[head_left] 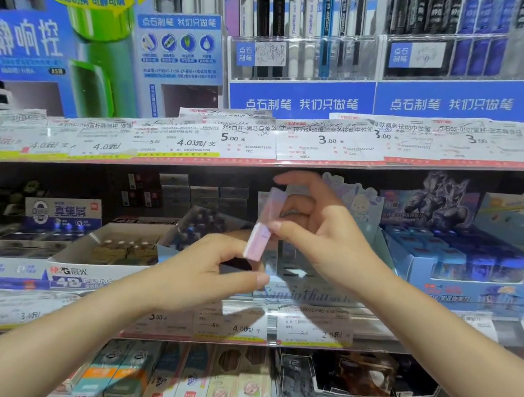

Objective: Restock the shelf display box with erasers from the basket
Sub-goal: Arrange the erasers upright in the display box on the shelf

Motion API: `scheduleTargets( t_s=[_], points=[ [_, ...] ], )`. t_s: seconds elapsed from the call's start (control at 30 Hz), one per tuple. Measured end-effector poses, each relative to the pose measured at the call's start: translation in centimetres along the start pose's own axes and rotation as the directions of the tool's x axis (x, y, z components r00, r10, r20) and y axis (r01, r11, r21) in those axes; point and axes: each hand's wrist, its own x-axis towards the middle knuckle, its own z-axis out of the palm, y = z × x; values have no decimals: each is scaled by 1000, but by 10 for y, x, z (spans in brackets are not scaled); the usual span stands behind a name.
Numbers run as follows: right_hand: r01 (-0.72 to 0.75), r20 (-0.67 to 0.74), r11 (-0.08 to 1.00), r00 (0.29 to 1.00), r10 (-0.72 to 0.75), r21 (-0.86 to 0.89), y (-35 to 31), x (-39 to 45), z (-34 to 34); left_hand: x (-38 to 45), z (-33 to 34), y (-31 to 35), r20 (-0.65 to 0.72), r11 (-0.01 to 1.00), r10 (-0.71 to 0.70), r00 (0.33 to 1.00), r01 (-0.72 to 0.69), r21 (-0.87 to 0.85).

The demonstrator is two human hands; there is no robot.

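Hands meet at the centre of the head view, in front of the middle shelf [177,334]. The right hand [318,235] pinches a pink eraser [258,241] near its top end between thumb and curled fingers, with the forefinger raised above it. A second, paler bar [271,204] stands just above the eraser against the same hand; motion blur makes it unclear whether this is another eraser or part of the first. The left hand [212,270] comes up from the lower left, its thumb and curled fingers closing round the eraser's lower end, though the actual contact is hard to make out.

Behind the hands sits the display box [306,293] with pastel cursive lettering on its front and a cartoon backing card [359,201] in the upper right of centre; its inside is mostly hidden by both hands. Left of it is a white eraser carton [86,277], and right of it a blue sharpener box [471,273]. Price labels [247,142] along the upper shelf edge are smeared and only partly readable. Both forearms are cut off by the bottom corners of the frame.
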Motion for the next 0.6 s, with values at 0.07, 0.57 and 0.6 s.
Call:
scheduleTargets(
  t_s=[0.07,0.57,0.6],
  points=[
    [38,-50,993,998,-44,-115,0,2,-11,-1,0,-1,-4,998,2,1000,-2,67],
    [-18,-95,885,995,-30,-464,30,-7,-29,-3,2,3,-34,988,25,999,-19,155],
    [-19,-93,889,995,-27,-458,31,-7,-29,-4,2,3,-35,989,25,999,-20,148]
  ],
)
